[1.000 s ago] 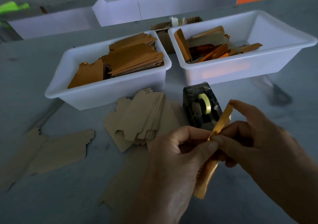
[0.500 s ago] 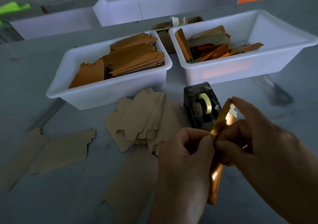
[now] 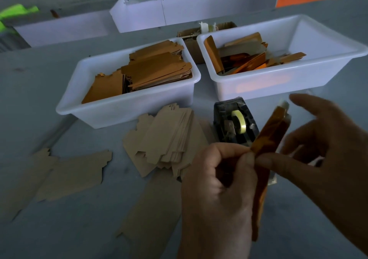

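Note:
I hold a long, narrow folded orange-gold card piece (image 3: 268, 135) upright over the table's near right. My left hand (image 3: 217, 191) pinches its edge between thumb and forefinger. My right hand (image 3: 322, 155) pinches the same spot with its thumb from the right, while its forefinger lifts away, straight. A bit of clear tape shows at the piece's top end. Just behind it stands a dark tape dispenser (image 3: 235, 123) with a yellowish roll.
Two white tubs sit behind: the left tub (image 3: 127, 115) holds stacked orange card blanks, the right tub (image 3: 278, 83) holds folded pieces. A pile of kraft blanks (image 3: 167, 139) lies in front of the left tub, with more flat blanks (image 3: 73, 173) on the left and near side.
The card piece has turned more upright and shifted right. My right forefinger has lifted off its top end and now points away.

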The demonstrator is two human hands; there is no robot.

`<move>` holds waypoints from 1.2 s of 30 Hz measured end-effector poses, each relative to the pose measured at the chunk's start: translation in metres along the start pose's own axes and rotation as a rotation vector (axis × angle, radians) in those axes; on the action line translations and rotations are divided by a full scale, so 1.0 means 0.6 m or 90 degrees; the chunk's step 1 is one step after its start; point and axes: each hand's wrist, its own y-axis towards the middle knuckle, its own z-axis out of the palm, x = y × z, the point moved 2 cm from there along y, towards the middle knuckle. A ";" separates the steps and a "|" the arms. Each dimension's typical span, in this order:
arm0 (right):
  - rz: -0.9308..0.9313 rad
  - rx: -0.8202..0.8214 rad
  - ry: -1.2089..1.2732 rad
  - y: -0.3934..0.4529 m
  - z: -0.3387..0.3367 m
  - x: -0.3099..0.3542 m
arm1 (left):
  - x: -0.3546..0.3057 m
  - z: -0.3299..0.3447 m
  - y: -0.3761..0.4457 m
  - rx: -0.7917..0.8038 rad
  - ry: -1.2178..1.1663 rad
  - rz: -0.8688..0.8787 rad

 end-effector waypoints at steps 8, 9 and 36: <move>0.068 0.243 0.289 0.009 0.016 -0.007 | 0.023 -0.018 0.003 0.083 0.011 -0.133; 0.077 0.258 0.343 0.016 0.016 -0.007 | 0.026 -0.029 0.006 0.076 0.009 -0.128; 0.126 0.004 0.657 0.082 0.037 -0.045 | 0.084 -0.093 0.039 -0.112 0.740 0.265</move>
